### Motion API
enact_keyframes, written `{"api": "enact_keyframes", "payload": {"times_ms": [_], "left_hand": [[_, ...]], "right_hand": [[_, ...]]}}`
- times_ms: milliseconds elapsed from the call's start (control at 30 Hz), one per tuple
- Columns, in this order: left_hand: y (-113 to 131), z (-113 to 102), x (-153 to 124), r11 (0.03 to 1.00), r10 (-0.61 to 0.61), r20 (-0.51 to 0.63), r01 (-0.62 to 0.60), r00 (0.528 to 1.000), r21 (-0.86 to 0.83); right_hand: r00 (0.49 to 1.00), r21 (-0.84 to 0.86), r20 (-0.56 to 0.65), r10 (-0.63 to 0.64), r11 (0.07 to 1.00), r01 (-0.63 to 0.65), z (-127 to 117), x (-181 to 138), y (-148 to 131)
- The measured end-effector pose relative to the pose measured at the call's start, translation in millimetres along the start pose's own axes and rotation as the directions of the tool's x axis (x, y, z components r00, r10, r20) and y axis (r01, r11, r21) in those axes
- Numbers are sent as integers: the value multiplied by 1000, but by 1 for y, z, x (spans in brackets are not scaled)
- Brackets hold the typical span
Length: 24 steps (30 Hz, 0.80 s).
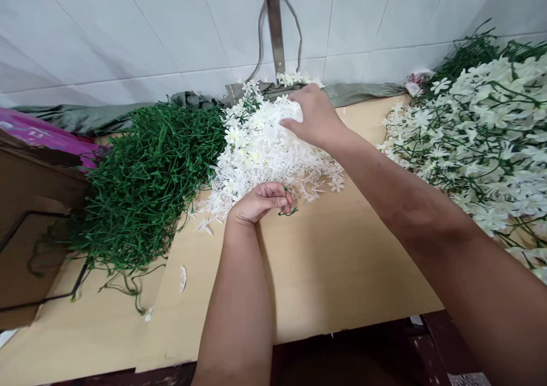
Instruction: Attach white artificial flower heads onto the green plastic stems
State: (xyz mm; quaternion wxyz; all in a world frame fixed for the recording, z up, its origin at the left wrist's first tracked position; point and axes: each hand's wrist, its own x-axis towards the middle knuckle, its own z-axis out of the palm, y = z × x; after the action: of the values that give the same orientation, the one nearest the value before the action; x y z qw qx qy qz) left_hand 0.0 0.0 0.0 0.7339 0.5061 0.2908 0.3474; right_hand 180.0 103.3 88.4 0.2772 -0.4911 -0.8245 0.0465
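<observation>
My left hand (261, 201) rests closed on the wooden board (325, 260), pinching a thin green stem (289, 210) at the near edge of a heap of loose white flower heads (256, 152). My right hand (314, 115) reaches into the far top of that heap, with its fingers curled round a clump of the white flower heads. A big mound of bare green stems (149, 175) lies to the left of the white heap, touching it.
Finished sprays of white flowers on green stems (478, 129) are piled at the right. A brown cardboard box (29, 203) and a pink bag (47, 135) stand at the left. A tiled wall with a metal bracket (274, 27) rises behind. A few loose petals (183, 277) lie on the board.
</observation>
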Motion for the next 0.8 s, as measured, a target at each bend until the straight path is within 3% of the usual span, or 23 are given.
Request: {"api": "enact_keyframes", "payload": {"times_ms": [67,133,233,300,600,700,800], "left_hand": [[0,0,0,999,39,-5,-39,999,-5],[-1,-1,-1,995,97,-26,-98,995,-16],[-1,-1,-1,984,172,-99,-176,980,-33],[-1,-2,-1,977,196,-150,-206,969,-54],[1,-4,-1,938,286,-350,-335,892,-86],[1,-4,0,919,320,-388,-383,864,-95],[2,-2,0,918,310,-420,-383,853,-101]], "right_hand": [[1000,-21,11,-10,1000,10,-3,-34,1],[992,-80,109,56,996,-47,-5,-71,-2],[917,-197,327,229,966,-171,-2,-113,-10],[875,-256,395,280,948,-188,5,-127,-16],[912,-254,391,125,967,-24,48,-103,-47],[914,-199,403,56,980,28,48,-89,-37],[924,-96,379,38,995,-1,35,-71,-25]]}}
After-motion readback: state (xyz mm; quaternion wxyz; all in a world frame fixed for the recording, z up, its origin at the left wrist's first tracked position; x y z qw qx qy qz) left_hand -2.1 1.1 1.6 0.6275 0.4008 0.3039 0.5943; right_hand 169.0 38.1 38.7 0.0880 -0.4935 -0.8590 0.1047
